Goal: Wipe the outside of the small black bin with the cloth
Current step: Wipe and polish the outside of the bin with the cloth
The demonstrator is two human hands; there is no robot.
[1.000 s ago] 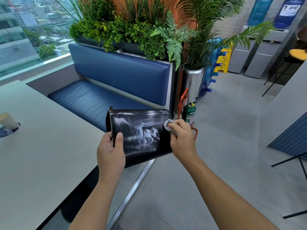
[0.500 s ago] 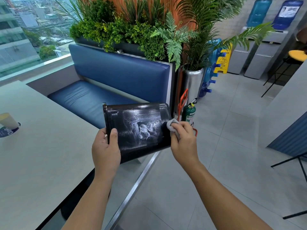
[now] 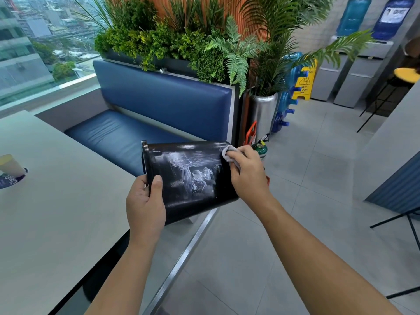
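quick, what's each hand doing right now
Left hand: grips the rim end of the small black bin.
Right hand: holds the cloth against the bin's base end.

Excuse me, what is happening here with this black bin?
A person is cleaning the small black bin, which is held in the air on its side next to a grey table. The left hand grips the bin at its open rim. The right hand holds a light cloth bunched against the bin's outside near its base. White streaks show across the bin's side, so the wiping is not finished.
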